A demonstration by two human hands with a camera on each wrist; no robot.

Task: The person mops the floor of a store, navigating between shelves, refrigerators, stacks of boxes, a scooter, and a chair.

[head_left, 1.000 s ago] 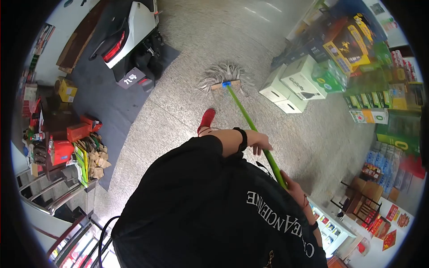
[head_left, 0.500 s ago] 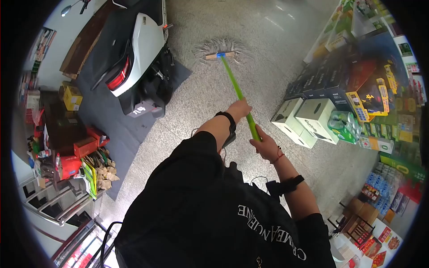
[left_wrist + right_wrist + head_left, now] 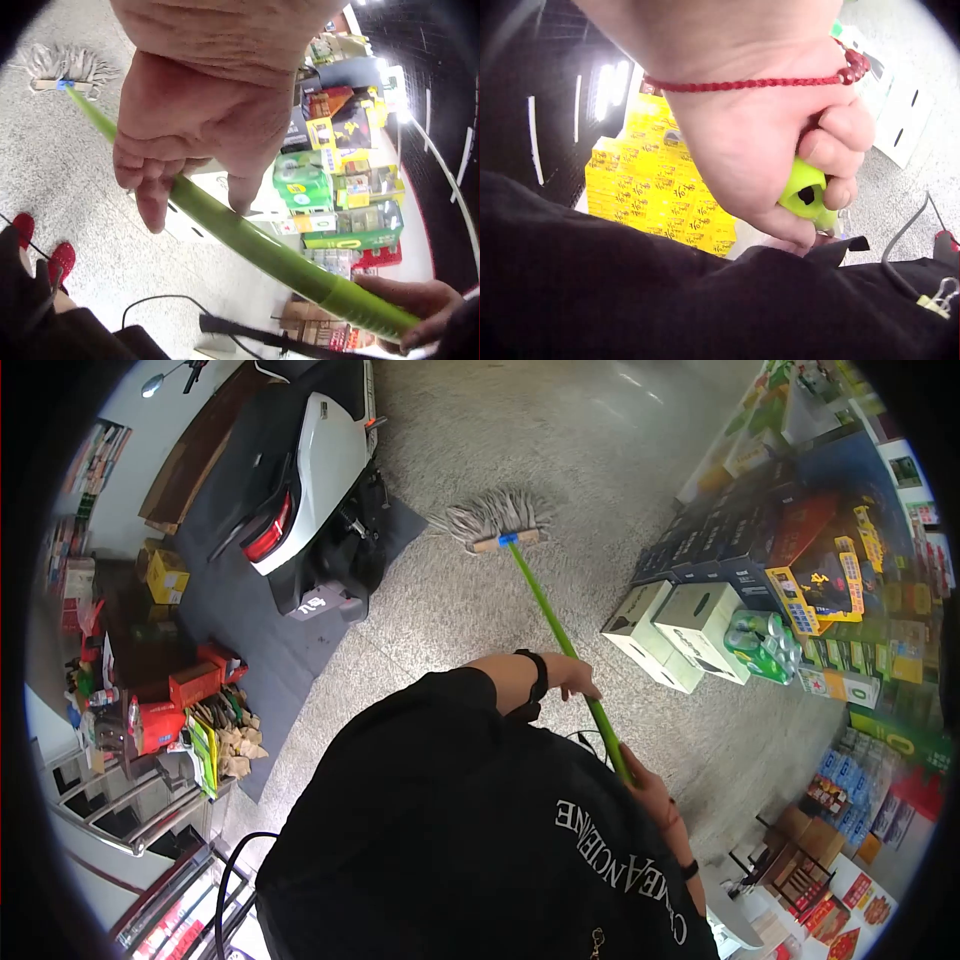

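A mop (image 3: 545, 605) with a green handle, a wooden crossbar and grey cotton strands spans the middle of the head view. Its strands (image 3: 495, 515) lie spread on the speckled floor. Partway down the handle, my left hand (image 3: 570, 676) holds it; in the left wrist view its thumb and fingers (image 3: 152, 206) pass on either side of the green tube. My right hand (image 3: 648, 785) grips the top end of the handle near my body. The handle's hollow end (image 3: 806, 193) pokes out of that fist, below a red cord bracelet (image 3: 750, 84).
A white scooter (image 3: 325, 470) stands on a dark mat (image 3: 275, 645) at the left. White cartons (image 3: 695, 622), a green bottle pack (image 3: 762, 645) and stacked dark boxes (image 3: 715, 540) line the right side. Red boxes and paper bags (image 3: 240, 745) sit at lower left.
The mop first slid away from me as both arms reached forward. Since then, both hands have drawn back toward my body, and the mop head has come nearer.
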